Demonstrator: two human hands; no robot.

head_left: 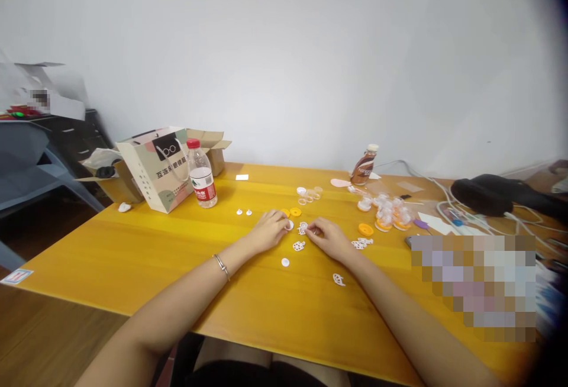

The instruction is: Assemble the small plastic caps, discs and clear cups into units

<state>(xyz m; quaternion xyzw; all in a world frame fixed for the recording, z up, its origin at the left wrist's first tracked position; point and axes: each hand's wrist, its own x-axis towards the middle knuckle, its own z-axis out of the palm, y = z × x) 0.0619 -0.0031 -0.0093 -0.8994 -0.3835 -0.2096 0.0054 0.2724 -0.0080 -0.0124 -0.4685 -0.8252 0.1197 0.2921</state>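
Over the middle of the yellow table, my left hand (268,231) is closed, its fingertips on a small white round piece (290,225). Just right of it, my right hand (327,236) pinches the edge of a white openwork plastic piece (303,228). The two pieces are close but apart. Nearer to me lie another white openwork piece (299,246), a white disc (285,262) and a lone cut-out piece (339,280). Yellow round caps (295,212) sit just beyond my left fingers. More openwork pieces (361,244) rest right of my right hand.
Clear rings (307,197) and two white knobbed pieces (239,212) lie farther back. Clear-domed orange-based items (390,212) cluster at right, beside an orange cap (365,229). A water bottle (202,177) and paper bag (155,168) stand left, a coffee bottle (364,165) at back. Cables (444,192) tangle at right.
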